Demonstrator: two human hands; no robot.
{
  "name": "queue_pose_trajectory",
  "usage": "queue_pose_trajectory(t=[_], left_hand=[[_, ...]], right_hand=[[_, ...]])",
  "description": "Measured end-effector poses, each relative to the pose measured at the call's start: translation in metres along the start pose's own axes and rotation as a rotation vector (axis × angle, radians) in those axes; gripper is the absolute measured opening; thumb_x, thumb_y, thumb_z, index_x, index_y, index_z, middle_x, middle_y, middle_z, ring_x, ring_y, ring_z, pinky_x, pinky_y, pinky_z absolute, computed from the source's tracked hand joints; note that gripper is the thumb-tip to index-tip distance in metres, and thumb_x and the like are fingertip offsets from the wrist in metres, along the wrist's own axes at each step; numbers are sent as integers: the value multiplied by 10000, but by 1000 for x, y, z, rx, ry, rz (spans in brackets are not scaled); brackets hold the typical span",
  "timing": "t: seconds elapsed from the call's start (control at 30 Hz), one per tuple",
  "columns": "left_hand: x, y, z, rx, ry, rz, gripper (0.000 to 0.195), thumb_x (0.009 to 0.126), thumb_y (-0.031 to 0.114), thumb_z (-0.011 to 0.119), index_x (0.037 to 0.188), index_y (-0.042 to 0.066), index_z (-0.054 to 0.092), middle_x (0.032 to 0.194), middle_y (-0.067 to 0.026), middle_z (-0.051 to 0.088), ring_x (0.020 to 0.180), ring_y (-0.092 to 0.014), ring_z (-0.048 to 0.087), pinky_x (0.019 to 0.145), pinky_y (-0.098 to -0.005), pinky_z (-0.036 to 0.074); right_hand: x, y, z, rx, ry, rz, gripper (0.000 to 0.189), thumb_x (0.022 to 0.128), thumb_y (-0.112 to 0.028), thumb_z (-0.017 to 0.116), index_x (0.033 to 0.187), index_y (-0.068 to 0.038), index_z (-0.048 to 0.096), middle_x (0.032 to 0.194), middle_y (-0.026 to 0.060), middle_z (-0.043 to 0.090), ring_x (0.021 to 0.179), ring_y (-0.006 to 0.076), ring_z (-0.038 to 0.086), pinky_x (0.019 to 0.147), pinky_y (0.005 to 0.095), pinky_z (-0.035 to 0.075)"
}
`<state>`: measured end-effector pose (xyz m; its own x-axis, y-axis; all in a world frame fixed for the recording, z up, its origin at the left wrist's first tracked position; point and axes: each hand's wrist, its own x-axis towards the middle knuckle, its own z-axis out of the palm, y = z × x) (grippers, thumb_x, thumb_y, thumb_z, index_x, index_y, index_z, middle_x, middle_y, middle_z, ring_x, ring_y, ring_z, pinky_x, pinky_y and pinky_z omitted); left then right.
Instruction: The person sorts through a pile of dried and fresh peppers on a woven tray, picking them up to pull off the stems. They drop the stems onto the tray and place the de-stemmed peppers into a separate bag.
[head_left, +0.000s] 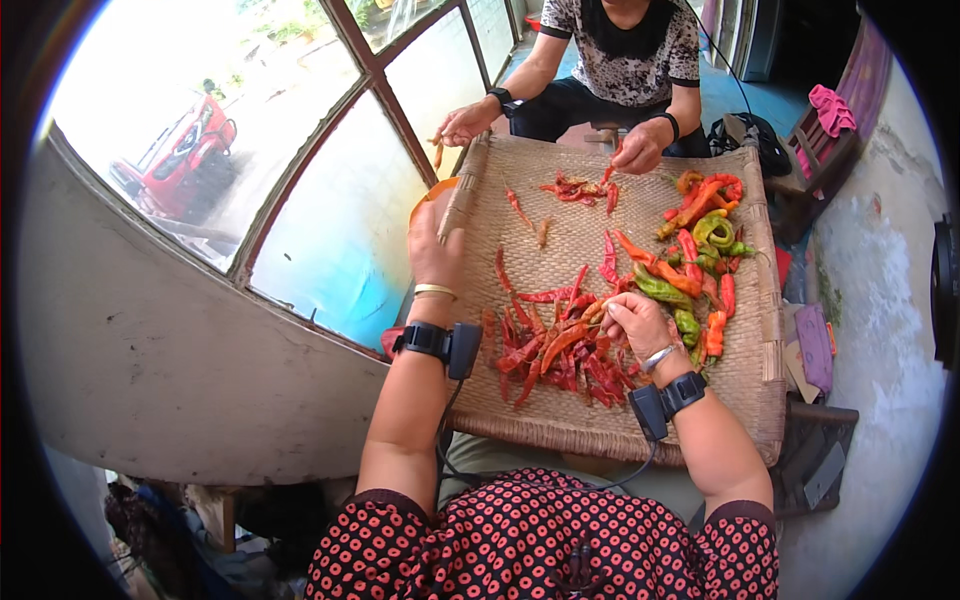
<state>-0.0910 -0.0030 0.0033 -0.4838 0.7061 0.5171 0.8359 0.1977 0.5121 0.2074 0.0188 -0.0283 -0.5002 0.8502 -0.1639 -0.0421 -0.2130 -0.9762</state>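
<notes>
My left hand (436, 259) is slightly blurred at the left rim of a woven tray (480, 217), beside an orange container (433, 196) whose edge shows beyond it. Its fingers are partly hidden, so I cannot tell whether they hold anything. Over the tray, my right hand (637, 322) has its fingertips pinched on an orange-brown chili pepper (592, 310). Under and left of it spreads a heap of dried red chili peppers (555, 352). Fresher green and orange peppers (667, 281) lie along the tray's right side.
Across the tray sits another person (622, 60); one hand (469, 124) holds a dried pepper, the other (641, 146) touches a red one. A framed window (375, 75) and wall (187, 360) border the left. A pink cloth (831, 110) hangs on a wooden chair at right.
</notes>
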Motion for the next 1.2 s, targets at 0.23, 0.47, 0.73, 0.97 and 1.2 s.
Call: queue_pose_trajectory(t=[0.23, 0.47, 0.73, 0.97, 1.2], left_hand=[[-63, 54, 30, -670, -1347, -44, 378, 769, 81, 576, 1127, 10, 478, 913, -36, 583, 795, -91, 539, 705, -222, 454], [-87, 63, 43, -799, -1456, -12, 233, 787, 117, 571, 1000, 27, 539, 805, 18, 556, 712, -43, 496, 639, -204, 442], [-89, 65, 42, -859, -1444, -188, 148, 794, 174, 572, 828, 31, 587, 676, 32, 548, 623, -38, 501, 563, -193, 431], [-76, 57, 40, -267, -928, -42, 230, 738, 243, 606, 764, 14, 610, 627, -71, 577, 568, -121, 519, 539, -263, 423], [-88, 47, 53, -347, -1211, 79, 205, 773, 231, 571, 749, 30, 599, 643, -30, 570, 599, -102, 506, 545, -259, 412]], right_hand=[[0, 0, 3, -13, -42, 88, 160, 834, -138, 466, 864, -22, 572, 662, 23, 568, 526, 67, 521, 459, 191, 425], [-1, 7, 5, 46, -205, 10, 164, 830, -152, 471, 878, -27, 566, 712, 41, 594, 564, 89, 558, 479, 194, 438], [-3, 2, 5, 153, -211, 39, 172, 827, -157, 484, 907, -24, 559, 725, 38, 592, 586, 97, 567, 495, 195, 444], [0, 4, -3, -342, -136, 147, 179, 802, -149, 504, 926, -40, 574, 737, 16, 570, 595, 81, 548, 491, 222, 437], [-7, 12, 2, -506, -631, 421, 349, 787, -172, 521, 1106, -35, 487, 879, 51, 568, 765, 129, 545, 587, 240, 474]])
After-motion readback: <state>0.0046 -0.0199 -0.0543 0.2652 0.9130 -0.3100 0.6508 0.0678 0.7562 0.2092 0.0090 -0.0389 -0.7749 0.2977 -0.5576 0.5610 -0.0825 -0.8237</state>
